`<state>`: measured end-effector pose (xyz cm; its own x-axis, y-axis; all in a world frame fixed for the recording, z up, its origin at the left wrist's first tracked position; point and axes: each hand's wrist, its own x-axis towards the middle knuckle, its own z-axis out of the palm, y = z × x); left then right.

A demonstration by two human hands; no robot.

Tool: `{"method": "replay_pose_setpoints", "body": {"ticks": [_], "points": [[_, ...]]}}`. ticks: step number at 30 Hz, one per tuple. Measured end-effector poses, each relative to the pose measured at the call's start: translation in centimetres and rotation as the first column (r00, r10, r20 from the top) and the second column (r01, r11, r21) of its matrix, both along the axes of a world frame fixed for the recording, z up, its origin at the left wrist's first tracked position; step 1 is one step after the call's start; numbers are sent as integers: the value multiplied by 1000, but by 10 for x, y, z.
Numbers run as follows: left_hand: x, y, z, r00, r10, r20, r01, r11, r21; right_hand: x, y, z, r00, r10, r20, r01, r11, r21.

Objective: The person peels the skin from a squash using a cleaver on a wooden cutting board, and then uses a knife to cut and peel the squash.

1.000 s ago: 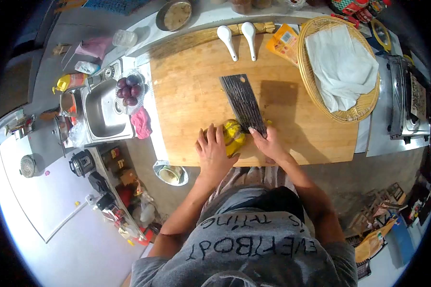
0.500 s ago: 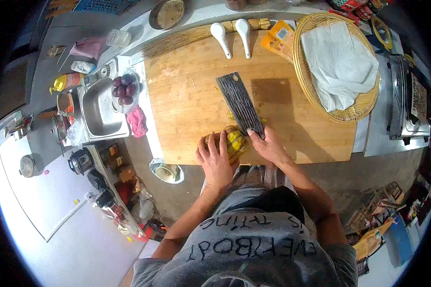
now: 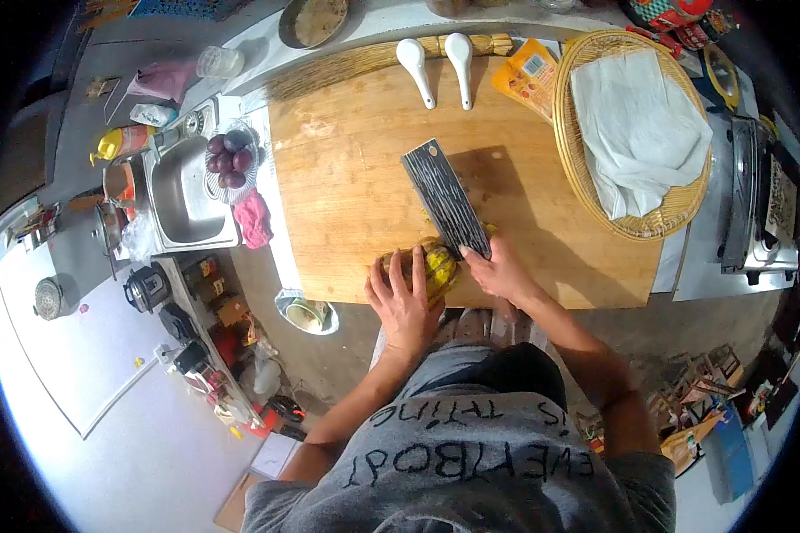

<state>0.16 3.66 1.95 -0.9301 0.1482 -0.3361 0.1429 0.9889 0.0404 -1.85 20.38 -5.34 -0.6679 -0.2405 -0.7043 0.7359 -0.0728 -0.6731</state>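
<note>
A green-and-yellow squash-like piece (image 3: 440,266) lies near the front edge of a wooden board (image 3: 347,178). My left hand (image 3: 404,302) rests over its left part, fingers wrapped on it. A cleaver (image 3: 444,197) with a dark, textured blade stands by the piece's right side, its far end pointing up and left over the board. My right hand (image 3: 502,271) is closed round its near end, thumb against the blade; the handle is hidden. Small yellow bits show by the blade.
Two white spoons (image 3: 460,71) and an orange packet (image 3: 529,78) lie at the board's far side. A wicker basket (image 3: 564,133) with white cloth is at right. At left are a sink (image 3: 182,200), a bowl of plums (image 3: 231,164) and a pink cloth (image 3: 252,220).
The piece now shows a rounder yellow end as my left hand has shifted slightly downward and right with it. The cleaver stays in my right hand beside the piece, and the camera view has shifted slightly.
</note>
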Motion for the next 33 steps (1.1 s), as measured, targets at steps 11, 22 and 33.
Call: {"method": "replay_pose_setpoints", "body": {"ticks": [11, 22, 33], "points": [[-2, -3, 1, 1000, 3, 3, -3, 1000, 21, -16, -5, 5, 963, 82, -257, -9, 962, 272], [-3, -3, 2, 999, -35, -25, 36, 999, 12, -6, -16, 24, 935, 48, -350, 51, 962, 268], [-50, -50, -3, 993, 31, 111, -57, 971, 233, -14, -36, -21, 986, -152, -72, 155, 988, 27]]}}
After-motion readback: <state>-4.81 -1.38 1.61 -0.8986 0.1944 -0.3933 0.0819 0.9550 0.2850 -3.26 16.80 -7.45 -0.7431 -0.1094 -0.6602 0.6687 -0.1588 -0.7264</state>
